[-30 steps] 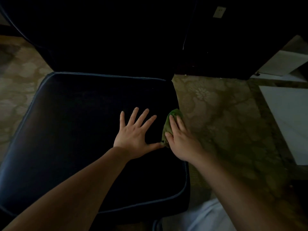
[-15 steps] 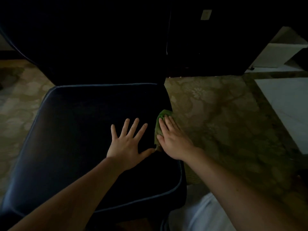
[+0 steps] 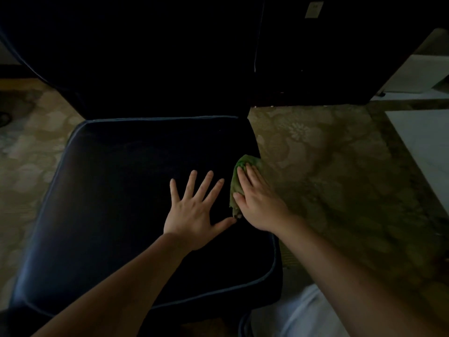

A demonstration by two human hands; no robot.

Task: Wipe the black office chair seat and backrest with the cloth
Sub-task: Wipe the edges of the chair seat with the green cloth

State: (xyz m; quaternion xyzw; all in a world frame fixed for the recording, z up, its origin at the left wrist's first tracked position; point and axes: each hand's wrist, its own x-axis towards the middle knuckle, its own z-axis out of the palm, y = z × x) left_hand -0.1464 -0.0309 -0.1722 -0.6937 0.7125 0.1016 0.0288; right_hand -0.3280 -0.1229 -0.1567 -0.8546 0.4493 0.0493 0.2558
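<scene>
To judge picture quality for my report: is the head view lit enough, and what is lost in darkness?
Head view: dim overall. Backrest nearly pure black, without detail; seat readable mainly by its piping. Left hand, right hand and green cloth are clear.

No text, brand or number can be read here. The only sign-like thing is a small pale label (image 3: 314, 9) high on the dark cabinet (image 3: 340, 57), to the right of the chair backrest (image 3: 145, 57). It has some faint dark marks near its top, but they are too small and blurred to make out as letters or digits
</scene>
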